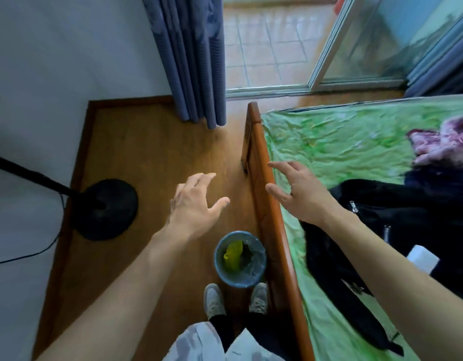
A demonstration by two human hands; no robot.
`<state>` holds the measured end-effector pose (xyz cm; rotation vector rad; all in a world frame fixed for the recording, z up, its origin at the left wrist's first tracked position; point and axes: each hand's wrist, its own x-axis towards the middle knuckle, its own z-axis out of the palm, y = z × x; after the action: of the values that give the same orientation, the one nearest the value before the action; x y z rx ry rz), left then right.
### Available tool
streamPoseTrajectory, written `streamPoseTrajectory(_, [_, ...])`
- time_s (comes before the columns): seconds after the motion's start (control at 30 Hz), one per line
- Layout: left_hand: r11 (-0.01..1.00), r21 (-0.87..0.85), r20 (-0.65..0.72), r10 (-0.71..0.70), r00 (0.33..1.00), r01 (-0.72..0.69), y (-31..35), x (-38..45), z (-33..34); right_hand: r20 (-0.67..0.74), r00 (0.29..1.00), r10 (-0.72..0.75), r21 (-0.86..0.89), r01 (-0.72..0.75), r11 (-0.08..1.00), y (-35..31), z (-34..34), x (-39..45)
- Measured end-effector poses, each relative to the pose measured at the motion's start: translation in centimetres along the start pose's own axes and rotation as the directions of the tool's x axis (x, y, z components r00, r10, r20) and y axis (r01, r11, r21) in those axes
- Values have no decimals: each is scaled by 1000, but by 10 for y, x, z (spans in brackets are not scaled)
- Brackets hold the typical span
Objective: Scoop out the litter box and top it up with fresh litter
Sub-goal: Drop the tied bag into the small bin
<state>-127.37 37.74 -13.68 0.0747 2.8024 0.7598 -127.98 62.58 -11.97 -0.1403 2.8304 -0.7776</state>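
Both hands out in front, nothing held.
Left hand (196,204) hangs spread above the wooden floor (136,142), right hand (295,191) spread over the bed rail (273,212); litter box nowhere in view, lined bin (240,259) by the shoes.

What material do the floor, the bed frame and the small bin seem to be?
Floor: probably wood or laminate, brown, slight sheen. Bed frame: varnished reddish wood, grain visible. Bin: likely plastic, blue-grey, lined with a clear, shiny bag.

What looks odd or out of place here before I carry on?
No litter box, scoop or litter in view. Both hands, left hand and right hand, hold nothing. Dark clothes lie heaped on the bed.
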Motion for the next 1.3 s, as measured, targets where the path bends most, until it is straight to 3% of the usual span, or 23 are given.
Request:
streamPoseTrajectory(0.23, [997,65,-89,48,995,-42,43,-41,-42,-26,997,-79,-38,78,996,-24,-58,-31])
streamPoseTrajectory(0.47, [991,101,-40,96,995,-92,67,-51,-35,-31,998,-55,-109,51,993,-29,-74,-63])
streamPoseTrajectory(0.6, [953,222,-19,217,976,-207,94,-39,-51,-75,997,17,-259,-36,965,-34,-88,-90])
streamPoseTrajectory(0.73, [901,211,26,383,923,-380,115,-31,-72,-176,974,144,-216,-181,960,-48,-104,-116])
streamPoseTrajectory(0.9, [797,137,120,577,808,-589,135,-26,-81,-357,887,294,-22,-323,946,-73,-114,-161])
streamPoseTrajectory(1.03, [713,41,185,683,707,-700,155,-46,-71,-482,773,412,12,-465,885,-95,-117,-212])
streamPoseTrajectory(1.3, [395,-89,312,883,351,-915,212,-150,-41,-584,503,637,98,-735,671,-127,-95,-370])
